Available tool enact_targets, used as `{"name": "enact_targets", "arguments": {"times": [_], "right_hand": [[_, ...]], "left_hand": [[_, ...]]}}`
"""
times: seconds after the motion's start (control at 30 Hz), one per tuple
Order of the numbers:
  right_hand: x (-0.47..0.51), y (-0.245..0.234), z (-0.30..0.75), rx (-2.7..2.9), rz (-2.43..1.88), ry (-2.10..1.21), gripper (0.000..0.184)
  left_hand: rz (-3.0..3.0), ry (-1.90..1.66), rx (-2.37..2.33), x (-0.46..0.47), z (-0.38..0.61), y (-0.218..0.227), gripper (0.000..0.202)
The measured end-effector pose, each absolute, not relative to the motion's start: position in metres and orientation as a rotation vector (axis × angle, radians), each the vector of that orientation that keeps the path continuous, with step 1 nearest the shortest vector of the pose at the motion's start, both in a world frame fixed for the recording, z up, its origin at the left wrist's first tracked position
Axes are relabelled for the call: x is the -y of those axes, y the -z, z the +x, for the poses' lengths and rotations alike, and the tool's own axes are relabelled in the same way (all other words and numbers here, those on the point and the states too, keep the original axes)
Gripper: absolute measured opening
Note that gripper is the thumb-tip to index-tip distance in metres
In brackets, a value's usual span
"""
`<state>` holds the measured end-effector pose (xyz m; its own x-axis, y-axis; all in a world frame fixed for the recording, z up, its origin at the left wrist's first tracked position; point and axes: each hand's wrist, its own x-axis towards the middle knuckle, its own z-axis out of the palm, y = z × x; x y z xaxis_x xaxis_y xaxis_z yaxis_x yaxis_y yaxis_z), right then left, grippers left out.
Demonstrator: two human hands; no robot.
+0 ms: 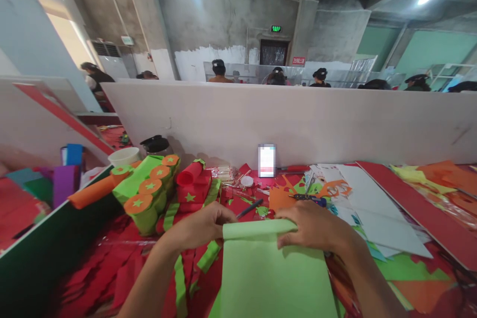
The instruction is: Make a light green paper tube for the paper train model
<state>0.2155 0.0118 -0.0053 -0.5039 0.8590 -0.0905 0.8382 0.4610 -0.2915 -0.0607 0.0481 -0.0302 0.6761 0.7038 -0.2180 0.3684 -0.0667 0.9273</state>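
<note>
A light green sheet (276,283) lies in front of me, its far edge curled over into a roll. At the left end of that roll, my left hand (206,226) is closed on the sheet with thumb and fingers. My right hand (307,223) grips the right end, its fingers bent over the rolled edge. Just beyond the sheet lies a dark pen-like stick (250,207). Blue-handled pliers (311,199) rest past my right hand. Left of my left hand, green strips (181,283) lie on red material.
A green and orange craft piece with star-topped rolls (149,189) stands at left, beside a red box with a star (192,196). A phone (267,160) leans on the white partition (298,119). White boards (380,208) and coloured scraps lie at right. Several people sit beyond the partition.
</note>
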Motion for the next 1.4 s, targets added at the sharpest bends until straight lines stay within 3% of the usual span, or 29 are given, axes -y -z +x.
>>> {"name": "enact_targets", "arguments": {"times": [0.4,0.77,1.1,1.4], "right_hand": [[-0.01,0.003,0.231,2.58,-1.503,-0.759,0.057],[-0.013,0.011,0.221,2.624,-1.459,-0.665,0.042],[-0.012,0.012,0.224,2.635,-1.506,-0.688,0.045],[-0.01,0.013,0.228,2.581,-1.604,-0.749,0.049]], "left_hand": [[2.036,-0.342,-0.896,-0.044,-0.054,0.023,0.032],[2.205,-0.35,-0.933,-0.048,-0.057,0.026,0.031],[2.191,-0.397,-0.904,-0.049,-0.061,0.029,0.031],[2.192,-0.404,-0.925,-0.05,-0.063,0.028,0.043]]}}
